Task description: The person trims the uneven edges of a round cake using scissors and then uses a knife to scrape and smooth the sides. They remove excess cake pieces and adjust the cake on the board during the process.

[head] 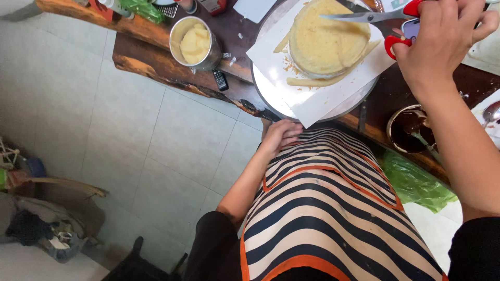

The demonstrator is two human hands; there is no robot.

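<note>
Right hand [442,39] closed through red scissors [375,15] handles, blades parted over sponge cake [325,39] on white paper [312,99], turntable [359,101], desk [156,62]. Left hand [281,135] empty, loosely curled against striped apron [323,208]. Risk: cake unsteadied, blades could gouge top; paper may slide.

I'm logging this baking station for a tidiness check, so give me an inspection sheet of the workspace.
Surface: dark wooden table, live edge, crumbs near the cake.
Job's things: round pale cake on white paper over a turntable; red-handled scissors above it.
Clutter: metal tin of cake scraps, chocolate bowl, small remote, green bag.
Grip: right hand holds the scissors; left hand rests on the striped apron.
Cables: nothing seen.
Surroundings: tiled floor, heap of oddments at left.
</note>
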